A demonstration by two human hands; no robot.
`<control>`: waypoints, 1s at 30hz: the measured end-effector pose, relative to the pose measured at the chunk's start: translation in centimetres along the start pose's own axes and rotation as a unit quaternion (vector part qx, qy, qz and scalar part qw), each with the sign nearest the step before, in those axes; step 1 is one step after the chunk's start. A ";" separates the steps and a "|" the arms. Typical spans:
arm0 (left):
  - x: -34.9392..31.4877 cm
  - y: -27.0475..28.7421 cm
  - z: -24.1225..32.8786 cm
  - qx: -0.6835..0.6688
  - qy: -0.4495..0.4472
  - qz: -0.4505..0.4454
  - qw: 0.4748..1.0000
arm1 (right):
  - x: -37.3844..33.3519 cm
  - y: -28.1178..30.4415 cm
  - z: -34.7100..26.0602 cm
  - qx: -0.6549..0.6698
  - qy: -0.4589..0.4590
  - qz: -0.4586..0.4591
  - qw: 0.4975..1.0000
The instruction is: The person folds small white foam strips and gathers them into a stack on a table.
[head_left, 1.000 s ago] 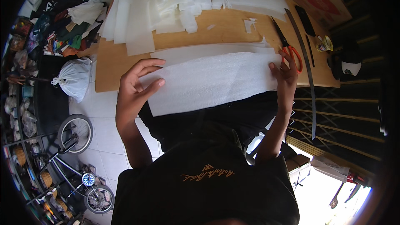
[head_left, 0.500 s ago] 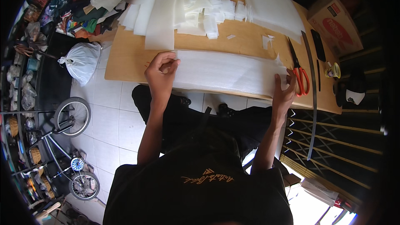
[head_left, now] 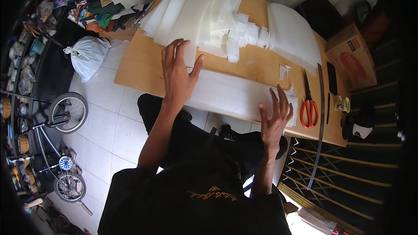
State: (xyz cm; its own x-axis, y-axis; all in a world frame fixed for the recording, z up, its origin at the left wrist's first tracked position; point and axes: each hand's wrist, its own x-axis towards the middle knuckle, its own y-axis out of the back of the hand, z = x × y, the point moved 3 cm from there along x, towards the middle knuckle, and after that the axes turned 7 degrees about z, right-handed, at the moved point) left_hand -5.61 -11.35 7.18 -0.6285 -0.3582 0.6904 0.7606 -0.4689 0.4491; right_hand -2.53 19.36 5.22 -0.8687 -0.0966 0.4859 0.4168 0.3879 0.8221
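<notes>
A long folded strip of white foam sheet (head_left: 230, 92) lies along the near edge of the wooden table (head_left: 137, 67). Over its left end is my left hand (head_left: 179, 72), fingers spread and holding nothing. My right hand (head_left: 275, 115) hovers by the strip's right end, its fingers apart and slightly curled, with nothing in them. Whether either hand touches the foam I cannot tell. Right of the strip lie scissors with orange handles (head_left: 309, 112), blades pointing away from me.
Piled foam sheets (head_left: 196, 13) cover the table's far left, with small offcuts (head_left: 248, 34) beside them. A larger foam stack (head_left: 292, 35) lies far right. A long flat metal strip (head_left: 321, 117) overhangs the near edge. A cardboard box (head_left: 352, 58) stands at right.
My left hand has opened from a pinch and spread over the strip's left end. My right hand has come off the right end, inward and nearer me. The view has shifted.
</notes>
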 end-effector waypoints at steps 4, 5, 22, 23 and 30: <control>2.3 -2.8 -1.6 0.103 -0.012 -0.051 0.993 | 0.6 -1.3 -4.3 0.009 0.076 -0.078 0.994; 2.6 -3.2 -1.7 0.114 -0.012 -0.069 0.991 | 0.6 -1.8 -5.1 -0.005 0.090 -0.092 0.992; 5.3 0.8 -1.5 0.084 0.030 0.034 0.995 | 0.0 -3.4 -5.4 -0.020 0.111 -0.122 0.986; 5.5 1.3 -2.1 0.082 0.033 0.044 0.995 | 0.0 -3.3 -5.5 -0.022 0.108 -0.122 0.986; 7.6 6.1 -1.8 0.049 -0.013 0.145 0.988 | 0.4 -3.1 -5.8 -0.003 0.111 -0.111 0.988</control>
State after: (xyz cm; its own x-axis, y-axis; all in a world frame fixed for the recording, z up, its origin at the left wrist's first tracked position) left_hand -6.07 -18.41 14.16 -0.3780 -0.4449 0.8119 0.9212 -0.2681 0.2820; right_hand -2.59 12.84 4.59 -0.8590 -0.3770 0.3462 0.2255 0.3284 0.9172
